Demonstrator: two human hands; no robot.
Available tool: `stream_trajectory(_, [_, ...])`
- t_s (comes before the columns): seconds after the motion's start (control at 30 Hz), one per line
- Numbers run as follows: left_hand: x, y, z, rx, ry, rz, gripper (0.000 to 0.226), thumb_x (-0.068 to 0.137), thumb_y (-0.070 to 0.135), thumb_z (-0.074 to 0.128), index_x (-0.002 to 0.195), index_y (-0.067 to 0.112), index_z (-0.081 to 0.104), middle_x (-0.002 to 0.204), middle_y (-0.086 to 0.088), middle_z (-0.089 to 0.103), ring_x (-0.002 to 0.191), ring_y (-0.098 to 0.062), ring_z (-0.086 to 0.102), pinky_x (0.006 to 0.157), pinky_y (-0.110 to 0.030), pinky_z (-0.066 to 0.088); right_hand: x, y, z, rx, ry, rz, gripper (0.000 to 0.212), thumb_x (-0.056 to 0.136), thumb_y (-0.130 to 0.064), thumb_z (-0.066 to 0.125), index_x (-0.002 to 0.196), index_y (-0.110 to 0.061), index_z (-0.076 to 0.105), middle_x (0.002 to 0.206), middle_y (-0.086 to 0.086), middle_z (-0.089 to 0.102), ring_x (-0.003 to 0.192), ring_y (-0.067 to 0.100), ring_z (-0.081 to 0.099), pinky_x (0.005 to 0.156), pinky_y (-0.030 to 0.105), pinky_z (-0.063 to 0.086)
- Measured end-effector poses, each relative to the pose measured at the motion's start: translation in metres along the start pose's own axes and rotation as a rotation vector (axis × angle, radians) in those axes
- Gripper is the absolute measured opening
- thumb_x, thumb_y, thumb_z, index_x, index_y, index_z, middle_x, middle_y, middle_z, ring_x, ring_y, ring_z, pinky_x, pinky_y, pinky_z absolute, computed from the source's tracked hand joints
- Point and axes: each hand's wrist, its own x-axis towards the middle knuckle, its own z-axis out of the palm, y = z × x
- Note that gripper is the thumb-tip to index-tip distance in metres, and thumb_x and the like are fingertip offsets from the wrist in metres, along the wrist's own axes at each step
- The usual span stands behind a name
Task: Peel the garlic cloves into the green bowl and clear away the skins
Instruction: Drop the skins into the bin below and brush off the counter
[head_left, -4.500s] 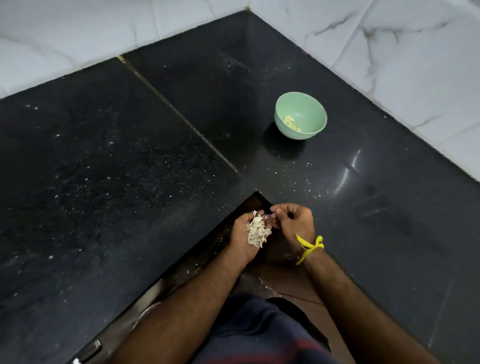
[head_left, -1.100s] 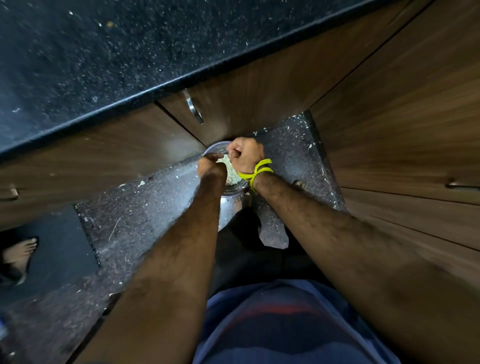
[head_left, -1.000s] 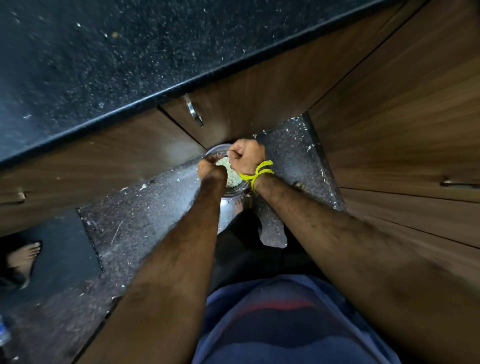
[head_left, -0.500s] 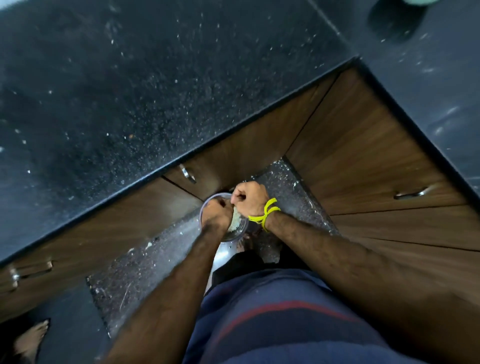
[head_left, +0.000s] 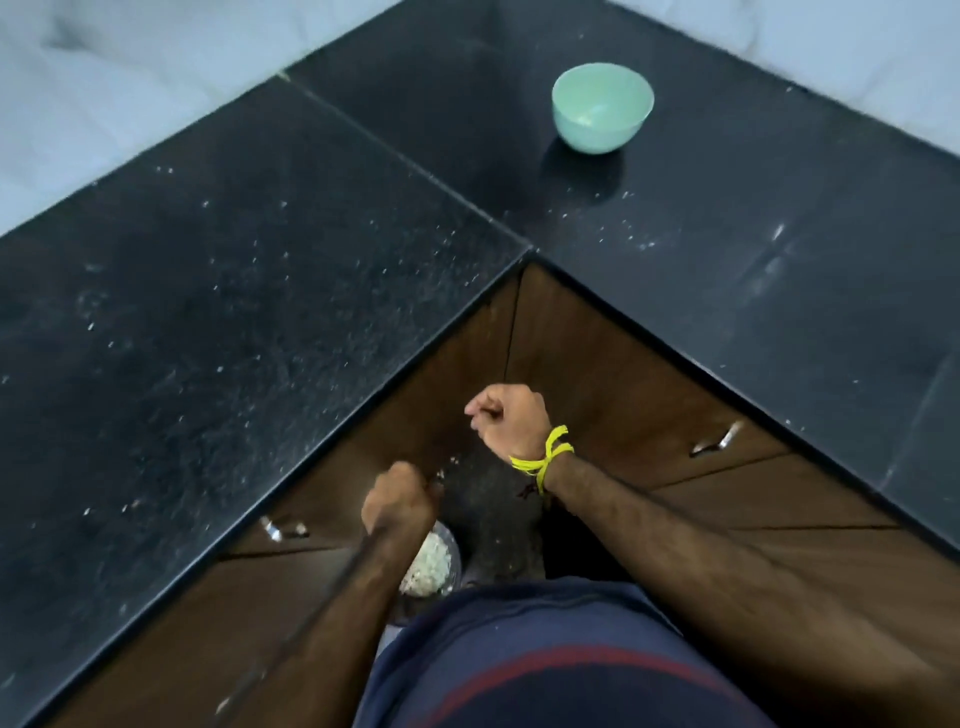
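The green bowl (head_left: 602, 106) stands on the black counter (head_left: 260, 291) at the far right, with something pale at its bottom. Below the counter's inner corner, a metal bin (head_left: 451, 558) on the floor holds a heap of white garlic skins (head_left: 428, 566). My left hand (head_left: 397, 501) hovers just above the bin, fingers curled into a fist with nothing visible in it. My right hand (head_left: 509, 418), with a yellow thread at the wrist, is higher up, near the counter edge, fingers also curled shut. The frame is blurred.
Small white specks of skin lie scattered on the counter (head_left: 639, 239) near the corner and on the speckled floor (head_left: 488, 499). Brown cabinet drawers with metal handles (head_left: 719, 441) (head_left: 275, 529) flank the corner. White tiled walls (head_left: 104, 93) stand behind the counter.
Both hands have lifted off the bin and come apart, the right one rising higher. The skins that I held lie in the bin. My view has tilted up, showing the counter and bowl.
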Motion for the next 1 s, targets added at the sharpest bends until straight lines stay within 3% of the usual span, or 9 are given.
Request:
stream_trajectory(0.07, [0.012, 0.041, -0.013, -0.036, 0.047, 0.083, 0.007, 0.089, 0.027, 0.068, 0.094, 0.023, 0.072, 0.104, -0.005, 0.074, 0.099, -0.027, 0.069, 0.077, -0.030, 0.051, 0.024, -0.001, -0.028, 0.032, 0.095, -0.004, 0.015, 0.079, -0.007, 0.063, 0.082, -0.017, 0.075, 0.080, -0.002, 0.074, 0.078, 0.011, 0.068, 0.075, 0.016, 0.051])
stream_trajectory(0.13, [0.024, 0.090, -0.026, -0.110, 0.106, 0.196, 0.006, 0.089, 0.030, 0.069, 0.090, 0.025, 0.072, 0.097, -0.002, 0.075, 0.094, -0.025, 0.070, 0.075, -0.030, 0.051, 0.050, -0.002, -0.060, 0.021, 0.182, -0.012, 0.015, 0.080, -0.007, 0.063, 0.087, -0.013, 0.076, 0.085, 0.000, 0.075, 0.078, 0.010, 0.065, 0.071, 0.006, 0.040])
stream_trajectory(0.3, [0.058, 0.205, -0.053, -0.173, 0.178, 0.393, 0.010, 0.095, 0.031, 0.062, 0.093, 0.026, 0.070, 0.093, -0.001, 0.073, 0.090, -0.024, 0.068, 0.071, -0.030, 0.047, 0.118, 0.001, -0.133, -0.019, 0.340, 0.032, 0.018, 0.081, -0.007, 0.063, 0.091, -0.011, 0.077, 0.092, 0.003, 0.076, 0.088, 0.018, 0.069, 0.078, 0.016, 0.043])
stream_trajectory(0.47, [0.100, 0.281, -0.061, -0.264, 0.254, 0.495, 0.015, 0.099, 0.025, 0.056, 0.102, 0.020, 0.069, 0.098, -0.003, 0.073, 0.091, -0.023, 0.067, 0.081, -0.037, 0.054, 0.184, 0.017, -0.198, -0.046, 0.438, 0.078, 0.019, 0.082, -0.009, 0.060, 0.094, -0.010, 0.076, 0.096, 0.006, 0.075, 0.093, 0.025, 0.068, 0.085, 0.026, 0.049])
stream_trajectory(0.57, [0.133, 0.304, -0.062, -0.277, 0.329, 0.562, 0.017, 0.099, 0.024, 0.054, 0.104, 0.017, 0.069, 0.101, -0.002, 0.069, 0.093, -0.020, 0.064, 0.085, -0.040, 0.054, 0.215, 0.038, -0.231, -0.124, 0.469, 0.189, 0.020, 0.083, -0.013, 0.059, 0.096, -0.009, 0.073, 0.102, 0.013, 0.071, 0.099, 0.033, 0.064, 0.088, 0.035, 0.049])
stream_trajectory(0.67, [0.167, 0.310, -0.065, -0.250, 0.364, 0.612, 0.018, 0.098, 0.027, 0.058, 0.104, 0.014, 0.068, 0.101, -0.002, 0.066, 0.095, -0.020, 0.061, 0.086, -0.039, 0.053, 0.219, 0.064, -0.243, -0.202, 0.480, 0.299, 0.017, 0.081, -0.011, 0.059, 0.093, -0.005, 0.068, 0.102, 0.019, 0.064, 0.099, 0.038, 0.059, 0.084, 0.036, 0.045])
stream_trajectory(0.73, [0.185, 0.307, -0.064, -0.271, 0.412, 0.634, 0.014, 0.097, 0.024, 0.059, 0.100, 0.013, 0.068, 0.097, -0.003, 0.065, 0.092, -0.021, 0.060, 0.084, -0.040, 0.052, 0.209, 0.069, -0.225, -0.181, 0.490, 0.234, 0.015, 0.078, -0.004, 0.059, 0.091, -0.002, 0.067, 0.098, 0.020, 0.062, 0.095, 0.037, 0.058, 0.085, 0.036, 0.042])
stream_trajectory(0.87, [0.196, 0.307, -0.062, -0.390, 0.475, 0.597, 0.014, 0.095, 0.017, 0.056, 0.098, 0.009, 0.068, 0.095, -0.004, 0.067, 0.088, -0.020, 0.061, 0.081, -0.035, 0.051, 0.211, 0.047, -0.194, -0.095, 0.295, -0.015, 0.019, 0.076, 0.004, 0.059, 0.089, -0.004, 0.071, 0.091, 0.013, 0.065, 0.086, 0.026, 0.061, 0.083, 0.032, 0.047])
stream_trajectory(1.0, [0.198, 0.307, -0.058, -0.364, 0.483, 0.600, 0.019, 0.095, 0.021, 0.054, 0.100, 0.008, 0.067, 0.093, -0.004, 0.066, 0.086, -0.020, 0.060, 0.079, -0.032, 0.048, 0.282, 0.046, -0.231, -0.159, 0.397, -0.033, 0.021, 0.078, -0.001, 0.057, 0.091, -0.008, 0.072, 0.095, 0.010, 0.066, 0.090, 0.026, 0.061, 0.085, 0.033, 0.044])
